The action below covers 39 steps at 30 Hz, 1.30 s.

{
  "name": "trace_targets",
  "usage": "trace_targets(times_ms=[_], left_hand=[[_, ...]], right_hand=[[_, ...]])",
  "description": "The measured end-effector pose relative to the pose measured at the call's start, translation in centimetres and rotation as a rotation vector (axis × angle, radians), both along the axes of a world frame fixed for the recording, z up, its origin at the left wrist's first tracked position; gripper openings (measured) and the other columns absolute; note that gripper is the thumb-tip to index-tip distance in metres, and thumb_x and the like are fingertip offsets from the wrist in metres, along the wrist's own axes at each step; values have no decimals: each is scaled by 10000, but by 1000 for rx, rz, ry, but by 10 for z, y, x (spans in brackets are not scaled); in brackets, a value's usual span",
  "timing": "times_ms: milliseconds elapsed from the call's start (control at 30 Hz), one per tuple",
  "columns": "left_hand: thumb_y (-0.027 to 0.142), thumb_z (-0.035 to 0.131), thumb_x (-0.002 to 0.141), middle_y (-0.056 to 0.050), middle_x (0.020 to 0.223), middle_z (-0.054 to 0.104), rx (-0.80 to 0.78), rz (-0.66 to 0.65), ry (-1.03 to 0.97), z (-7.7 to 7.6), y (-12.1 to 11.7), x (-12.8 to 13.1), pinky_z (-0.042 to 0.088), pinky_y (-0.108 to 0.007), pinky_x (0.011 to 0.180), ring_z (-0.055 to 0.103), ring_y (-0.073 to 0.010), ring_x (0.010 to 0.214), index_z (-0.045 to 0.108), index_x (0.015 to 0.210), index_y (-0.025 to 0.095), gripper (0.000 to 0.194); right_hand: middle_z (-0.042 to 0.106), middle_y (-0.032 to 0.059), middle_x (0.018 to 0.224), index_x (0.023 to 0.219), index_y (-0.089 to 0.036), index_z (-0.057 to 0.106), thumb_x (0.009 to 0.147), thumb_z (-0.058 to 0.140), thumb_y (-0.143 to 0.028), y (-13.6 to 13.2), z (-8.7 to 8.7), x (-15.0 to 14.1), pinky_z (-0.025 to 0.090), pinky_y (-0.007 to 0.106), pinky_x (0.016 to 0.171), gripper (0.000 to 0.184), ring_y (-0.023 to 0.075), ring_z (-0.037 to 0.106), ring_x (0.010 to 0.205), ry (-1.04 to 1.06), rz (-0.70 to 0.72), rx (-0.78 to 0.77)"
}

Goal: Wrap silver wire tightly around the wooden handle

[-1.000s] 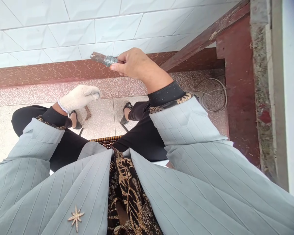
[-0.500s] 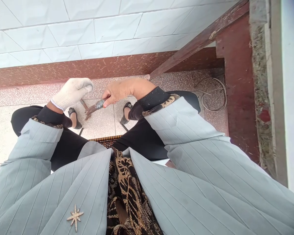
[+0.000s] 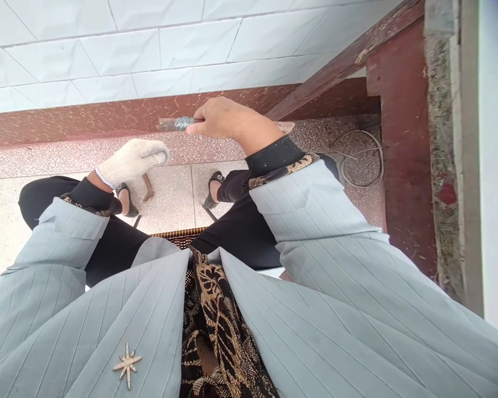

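My bare right hand (image 3: 228, 119) is raised in front of the red skirting and closed around a short rusty tool (image 3: 175, 124) whose shaft is wrapped in silvery wire; the tool points left. Lower down, my left hand (image 3: 131, 159) wears a white knitted glove and is closed on the top of a bent rusty metal piece (image 3: 148, 188) that reaches down to the speckled floor tiles between my feet. The tool hangs a little above and to the right of the gloved hand, not touching it.
My knees in black trousers spread to both sides, with sandalled feet (image 3: 214, 188) on the floor. A loop of thin wire (image 3: 367, 160) lies at the right by a dark red door frame (image 3: 402, 138). A slanted wooden batten (image 3: 340, 58) leans against the white tiled wall.
Half a second ago my right hand had swung the tool down against the metal piece by the gloved hand; it has now lifted back up. The gloved hand barely moved.
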<state>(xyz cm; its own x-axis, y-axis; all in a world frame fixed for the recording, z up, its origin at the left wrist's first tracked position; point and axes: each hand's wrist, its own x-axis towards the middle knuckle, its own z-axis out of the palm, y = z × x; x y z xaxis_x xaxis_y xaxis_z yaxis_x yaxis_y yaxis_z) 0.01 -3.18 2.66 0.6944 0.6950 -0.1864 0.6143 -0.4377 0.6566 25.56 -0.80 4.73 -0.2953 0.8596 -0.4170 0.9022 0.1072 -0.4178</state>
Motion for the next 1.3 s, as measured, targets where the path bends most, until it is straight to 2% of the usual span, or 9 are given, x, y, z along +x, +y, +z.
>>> trace_targets(times_ms=[200, 433, 500, 600, 700, 767, 1033, 1200, 1300], left_hand=[[264, 526, 938, -45, 878, 731, 43, 126, -4, 8, 2, -7, 522, -339, 906, 658, -212, 902, 746, 929, 209, 227], [276, 533, 943, -55, 896, 730, 68, 134, 9, -3, 6, -5, 527, -360, 931, 664, -213, 906, 738, 927, 183, 226], [280, 542, 941, -48, 856, 709, 30, 155, -19, -10, 8, -5, 533, -348, 879, 649, -193, 839, 732, 935, 175, 218], [283, 520, 949, -32, 811, 676, -23, 159, -34, -16, 9, -4, 525, -331, 826, 626, -176, 781, 723, 957, 179, 229], [275, 502, 946, -27, 825, 679, -41, 82, -5, -13, 6, 0, 520, -327, 840, 630, -178, 800, 725, 962, 184, 241], [274, 512, 934, -20, 819, 681, -54, 6, 13, -10, 4, 2, 520, -320, 847, 635, -175, 801, 728, 942, 182, 235], [279, 513, 918, -37, 922, 737, -31, 20, -36, 5, 0, -2, 505, -333, 925, 661, -180, 901, 725, 919, 159, 244], [277, 517, 910, -9, 829, 676, 26, 166, -94, 10, 2, -9, 466, -329, 822, 564, -142, 778, 713, 893, 171, 223], [278, 529, 927, 1, 823, 669, 54, 214, -107, 5, 4, -9, 467, -324, 818, 563, -138, 798, 700, 891, 180, 200]], right_hand=[[545, -4, 621, 794, -111, 679, 1053, 692, -312, -4, -10, -13, 300, 300, 729, 328, 116, 470, 664, -17, 347, -331], [475, -49, 592, 735, -145, 594, 1039, 679, -259, -19, 2, -24, 310, 268, 678, 336, 83, 403, 598, 228, 521, -433], [508, -34, 646, 752, -159, 573, 1038, 668, -285, -18, 4, -17, 324, 267, 662, 327, 87, 419, 623, 446, 415, -333], [564, 1, 743, 904, -182, 603, 1078, 607, -410, -9, 2, -4, 348, 274, 640, 287, 106, 435, 664, 753, 0, -109], [563, 27, 724, 925, -198, 592, 1079, 588, -566, 1, -3, 3, 358, 296, 639, 399, 130, 441, 683, 659, -298, 10], [565, 43, 712, 874, -202, 582, 1062, 610, -589, 5, -5, 2, 365, 307, 662, 431, 141, 464, 700, 420, -311, 22], [535, 34, 658, 715, -165, 560, 1055, 647, -382, 3, -9, -9, 339, 315, 730, 413, 133, 489, 708, -60, 15, -87], [551, -2, 656, 779, -126, 618, 1087, 618, -356, 3, -14, -9, 352, 291, 723, 385, 107, 464, 644, 18, 439, -399], [528, -30, 659, 880, -119, 657, 1089, 619, -374, -2, -10, -15, 358, 253, 704, 332, 93, 458, 632, 156, 550, -516]])
